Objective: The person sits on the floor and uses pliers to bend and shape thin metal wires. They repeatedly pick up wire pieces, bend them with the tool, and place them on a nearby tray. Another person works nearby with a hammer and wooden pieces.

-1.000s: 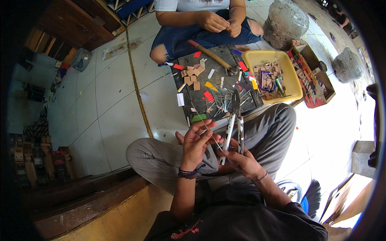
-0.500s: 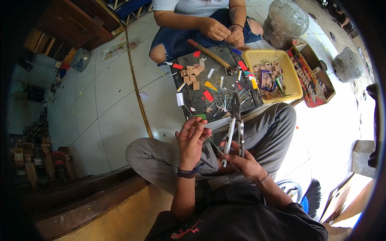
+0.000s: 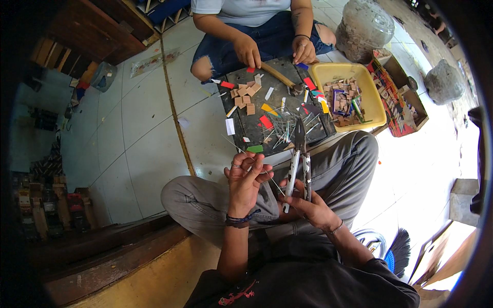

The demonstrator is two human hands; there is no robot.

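Observation:
My left hand (image 3: 246,182) pinches a thin, straight wire (image 3: 277,187) between thumb and fingers, palm turned up. The wire slants from beyond those fingers down to my right hand (image 3: 313,208). My right hand is closed around a pair of pliers (image 3: 293,174) with worn white handles, its dark jaws pointing away from me. The wire's lower end meets the right fingers beside the handles; whether they grip it too cannot be made out. Just beyond my hands, a dark low wooden table (image 3: 246,121) bears a pile of similar wires (image 3: 285,132) and a green strip (image 3: 254,149).
Wooden pieces (image 3: 245,95) and coloured scraps lie on the table. Across it, a seated person's hand (image 3: 249,52) is at a hammer (image 3: 278,75). To the right stand a yellow basin (image 3: 379,92) with wooden pieces, a cardboard box (image 3: 395,97) and a grey rough block (image 3: 364,28).
The wire in my left hand has shifted slightly, its far end now higher and further left. The other person's hands have parted, one reaching down to the hammer handle's end.

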